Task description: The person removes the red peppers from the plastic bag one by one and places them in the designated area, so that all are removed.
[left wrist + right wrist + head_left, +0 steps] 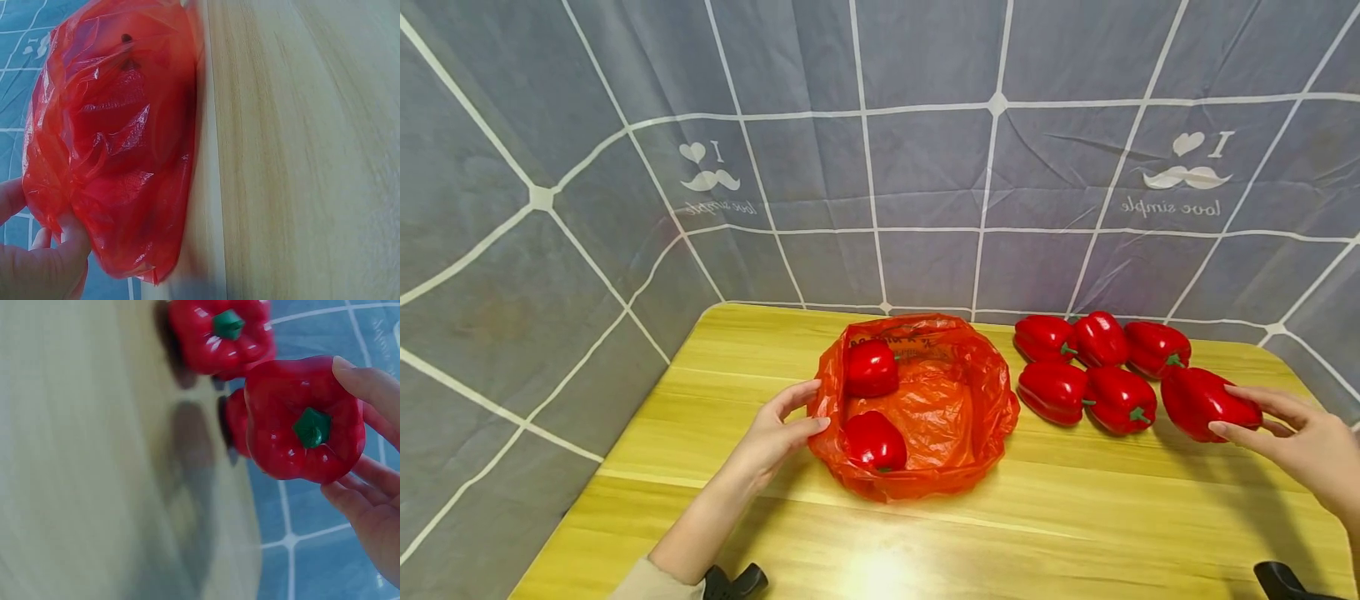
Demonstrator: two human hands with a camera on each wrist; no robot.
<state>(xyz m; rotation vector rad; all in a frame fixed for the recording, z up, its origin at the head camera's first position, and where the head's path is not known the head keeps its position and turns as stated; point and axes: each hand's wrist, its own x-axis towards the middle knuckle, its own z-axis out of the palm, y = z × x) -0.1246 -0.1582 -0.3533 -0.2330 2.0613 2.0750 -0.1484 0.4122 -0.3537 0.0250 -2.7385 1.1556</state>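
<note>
A translucent red plastic bag sits on the table with its mouth spread wide. Inside its left half lie two red bell peppers, one at the back and one at the front. My left hand holds the bag's left side between thumb and fingers; the left wrist view shows the crumpled plastic at its fingertips. At the far right, my right hand grips a red bell pepper by its sides. That pepper's green stem faces the right wrist camera, and its shadow falls apart from it.
Several more red bell peppers lie in two rows right of the bag. A grey cloth with white lines hangs behind and left of the wooden table. Dark objects show by both wrists.
</note>
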